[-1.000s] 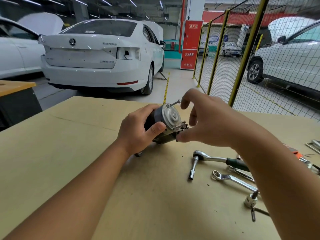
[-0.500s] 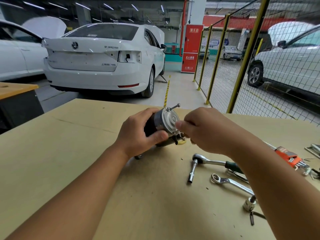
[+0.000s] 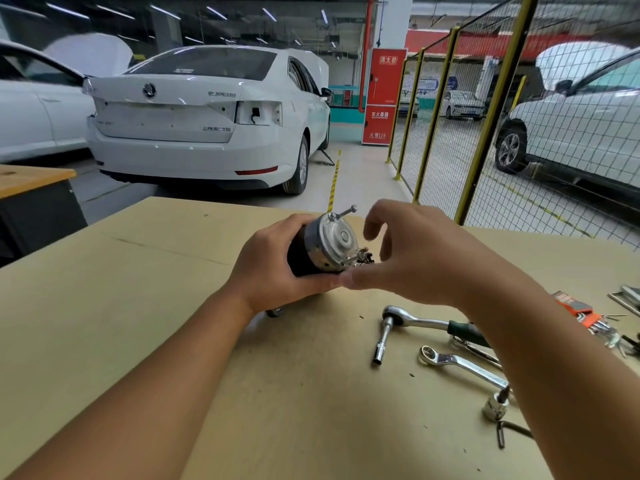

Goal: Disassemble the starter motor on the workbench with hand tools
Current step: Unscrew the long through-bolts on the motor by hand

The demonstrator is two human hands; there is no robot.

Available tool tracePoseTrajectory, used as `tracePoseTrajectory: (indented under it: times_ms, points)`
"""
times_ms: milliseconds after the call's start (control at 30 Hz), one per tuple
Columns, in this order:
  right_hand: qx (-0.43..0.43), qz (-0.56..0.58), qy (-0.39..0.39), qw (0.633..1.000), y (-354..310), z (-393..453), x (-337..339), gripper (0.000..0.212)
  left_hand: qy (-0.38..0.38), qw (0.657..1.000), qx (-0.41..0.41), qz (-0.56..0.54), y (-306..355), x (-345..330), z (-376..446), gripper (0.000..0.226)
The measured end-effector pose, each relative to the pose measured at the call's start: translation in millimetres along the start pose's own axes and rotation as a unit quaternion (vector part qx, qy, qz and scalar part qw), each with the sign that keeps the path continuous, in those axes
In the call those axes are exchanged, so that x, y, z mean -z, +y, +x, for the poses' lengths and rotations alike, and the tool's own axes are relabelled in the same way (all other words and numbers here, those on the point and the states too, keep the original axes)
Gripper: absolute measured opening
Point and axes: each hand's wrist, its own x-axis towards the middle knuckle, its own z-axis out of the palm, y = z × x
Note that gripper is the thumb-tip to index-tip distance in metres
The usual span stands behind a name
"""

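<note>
The starter motor (image 3: 311, 251), a dark cylinder with a silver end cap (image 3: 341, 239), lies tilted just above the workbench (image 3: 138, 306). My left hand (image 3: 273, 268) grips its body from the left. One long through-bolt (image 3: 343, 213) sticks out of the cap's top edge. A second bolt head (image 3: 349, 260) shows at the cap's lower edge. My right hand (image 3: 412, 251) hovers at the cap end with its fingers loosely curled. Its thumb lies under the cap, and its index finger is raised clear of the metal. It holds nothing that I can see.
A ratchet with a socket (image 3: 412, 318) lies on the bench right of the motor. A ring spanner (image 3: 460, 365), a small loose socket (image 3: 497, 408) and an orange hex key set (image 3: 581, 315) are nearby. A yellow mesh fence (image 3: 485, 133) and a white car (image 3: 207, 116) stand beyond the bench.
My right hand's fingers have lifted off the lower edge of the cap, where they were closed half a second ago. My left hand keeps its grip on the motor.
</note>
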Motion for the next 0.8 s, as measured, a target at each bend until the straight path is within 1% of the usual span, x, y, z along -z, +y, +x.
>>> tracePoseTrajectory:
  times_ms: [33,100,133,167,200,233,267,333,400,433,467,500,533,600,633,667,733,767,800]
  points:
    - [-0.005,-0.017,-0.006,1.0,-1.7,-0.1,-1.8,0.039,0.001,1.0,0.001,0.002,0.0,-0.3,0.1,0.08]
    - [0.025,-0.019,-0.016,0.999,-1.1,2.6,-9.3,0.04,0.005,1.0,0.007,0.006,-0.3,-1.2,-0.6,0.08]
    - [0.054,-0.007,-0.003,0.999,-1.0,3.6,-13.4,0.03,0.005,1.0,0.011,0.005,0.0,-1.2,-1.0,0.081]
    - [0.076,0.013,0.011,0.997,-2.4,2.6,-12.6,0.016,0.004,1.0,0.013,0.004,0.7,-0.7,-0.9,0.081]
    - [0.094,0.025,0.026,0.995,-1.7,2.6,-11.8,0.024,0.001,1.0,0.013,0.005,1.7,0.2,-0.6,0.081]
    - [0.112,0.028,0.033,0.993,-2.4,1.2,-10.4,0.04,-0.003,1.0,0.014,0.009,2.5,0.9,0.5,0.081]
    - [0.11,0.019,0.031,0.993,-3.9,0.2,-8.8,0.046,-0.005,1.0,0.015,0.014,2.8,1.2,1.4,0.081]
    - [0.063,-0.035,0.02,0.997,-7.0,-0.4,-10.8,0.035,-0.005,1.0,0.017,0.018,2.9,0.9,0.2,0.083]
    - [0.028,-0.068,0.002,0.997,-3.0,3.7,-14.7,0.047,-0.004,1.0,0.016,0.017,3.5,0.6,-0.7,0.084]
    - [0.029,-0.063,0.0,0.998,-1.9,3.7,-14.9,0.047,-0.004,1.0,0.016,0.017,4.2,0.9,-0.9,0.085]
    - [0.045,-0.048,0.002,0.998,-0.3,4.0,-14.0,0.04,-0.004,1.0,0.016,0.015,4.7,1.3,-0.8,0.085]
    - [0.056,-0.022,0.006,0.998,1.1,3.8,-11.2,0.027,-0.004,1.0,0.016,0.013,4.7,1.3,-0.5,0.086]
    - [0.063,0.003,0.015,0.998,3.0,3.5,-8.2,0.021,-0.006,1.0,0.015,0.013,4.3,1.4,0.0,0.086]
    - [0.065,0.041,0.041,0.996,2.2,1.2,-5.4,0.032,-0.011,1.0,0.017,0.013,3.9,0.9,0.6,0.084]
    - [0.054,0.042,0.052,0.996,2.0,1.0,-6.0,0.034,-0.011,1.0,0.019,0.012,4.1,1.1,0.3,0.083]
    - [0.042,0.027,0.05,0.998,0.8,1.0,-7.6,0.037,-0.01,1.0,0.02,0.013,4.8,1.5,-0.1,0.082]
    - [0.019,-0.028,0.021,0.999,0.8,3.7,-10.3,0.049,-0.007,1.0,0.017,0.016,6.0,2.1,-0.6,0.082]
    - [0.025,-0.034,0.006,0.999,0.9,3.7,-11.2,0.048,-0.008,1.0,0.017,0.016,5.7,1.8,-0.6,0.082]
    - [0.038,-0.029,0.002,0.999,2.0,4.3,-11.9,0.037,-0.009,1.0,0.016,0.017,4.7,1.2,-0.8,0.083]
